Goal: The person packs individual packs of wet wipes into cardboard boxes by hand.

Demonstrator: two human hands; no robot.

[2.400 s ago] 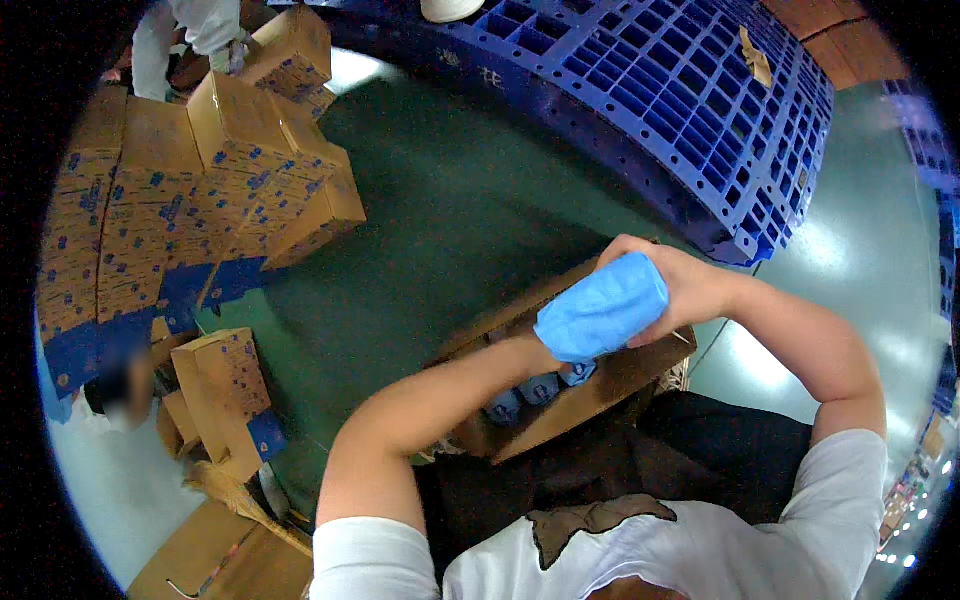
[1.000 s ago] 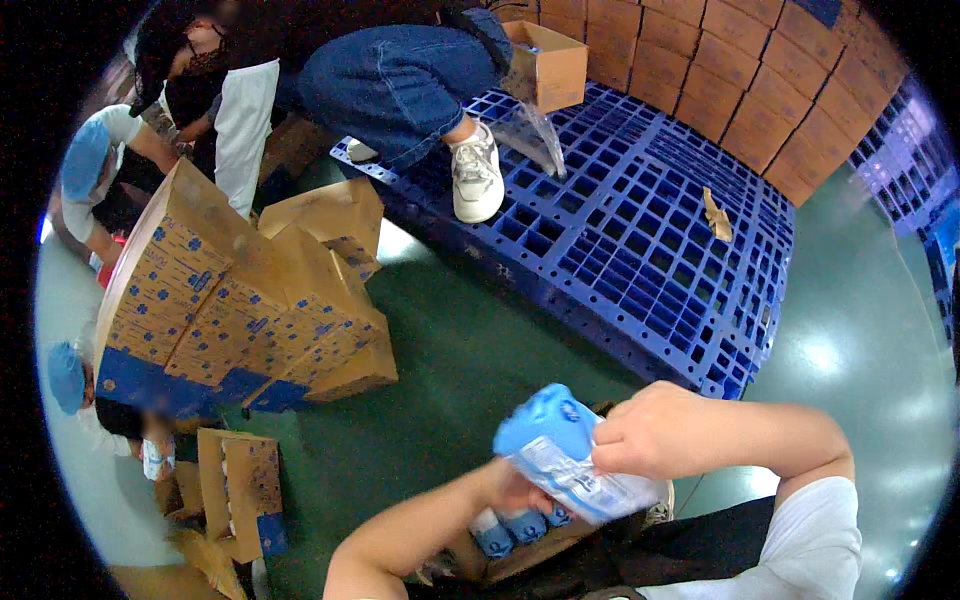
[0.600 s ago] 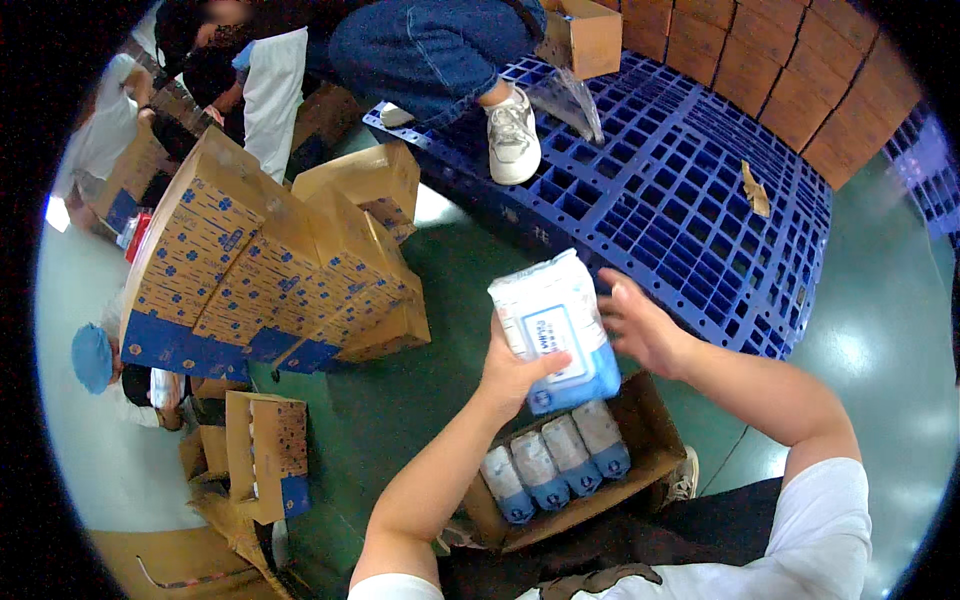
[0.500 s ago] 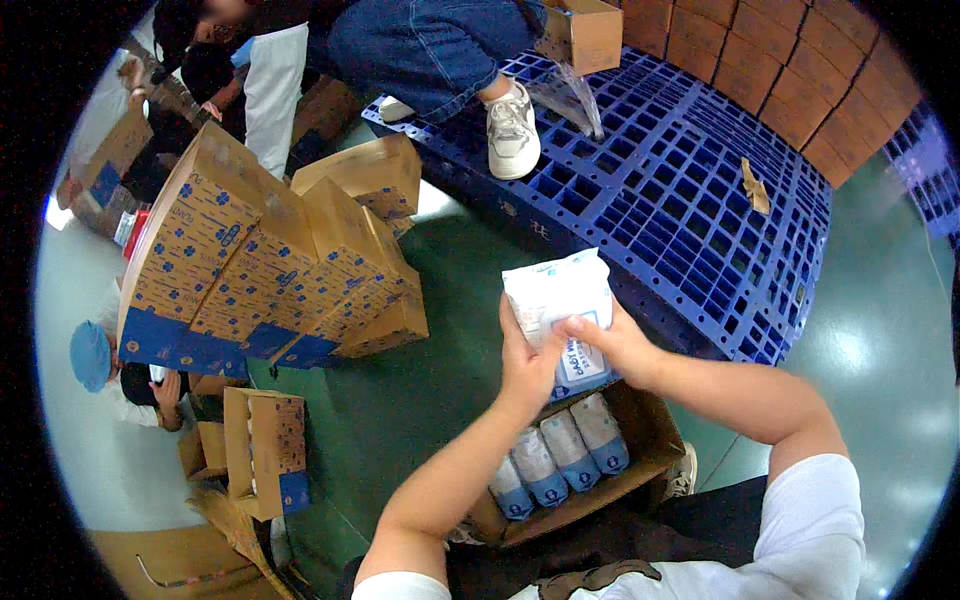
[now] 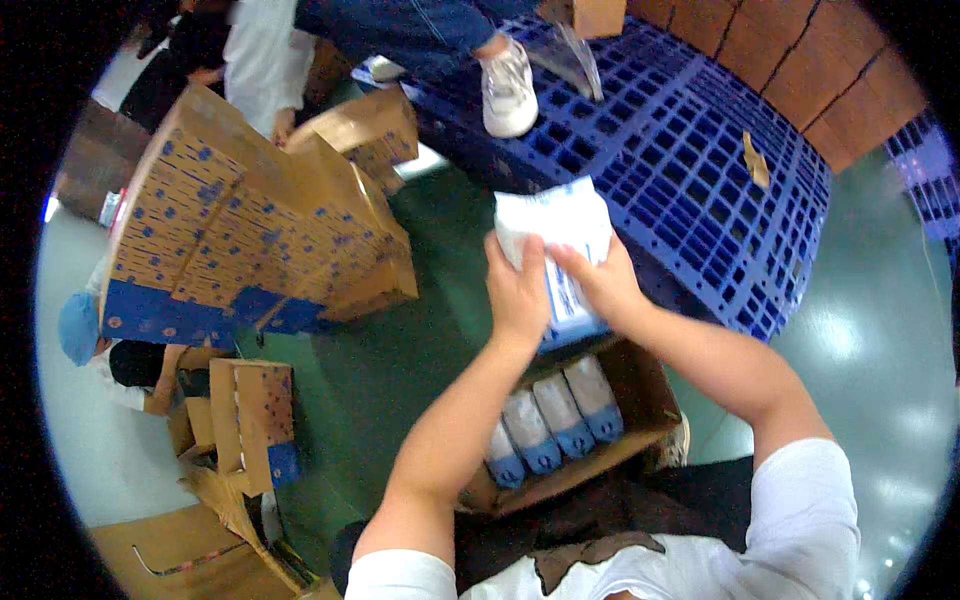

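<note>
I hold a white and blue soft pack (image 5: 556,245) upright with both hands, above an open brown carton (image 5: 640,395) in front of me. My left hand (image 5: 518,292) grips the pack's left side and my right hand (image 5: 598,285) grips its right side. Inside the carton, several similar packs (image 5: 548,420) lie side by side with their blue ends toward me.
A blue plastic pallet (image 5: 690,150) lies ahead on the green floor, with another person's white shoe (image 5: 508,88) on it. A stack of brown cartons with blue print (image 5: 240,230) stands at the left. Flattened cartons (image 5: 235,430) lie at lower left, near a person in a blue cap (image 5: 80,328).
The pack was swung from my right side to in front of me, turned upright and held by both hands over the carton. My view has tipped up and then down again.
</note>
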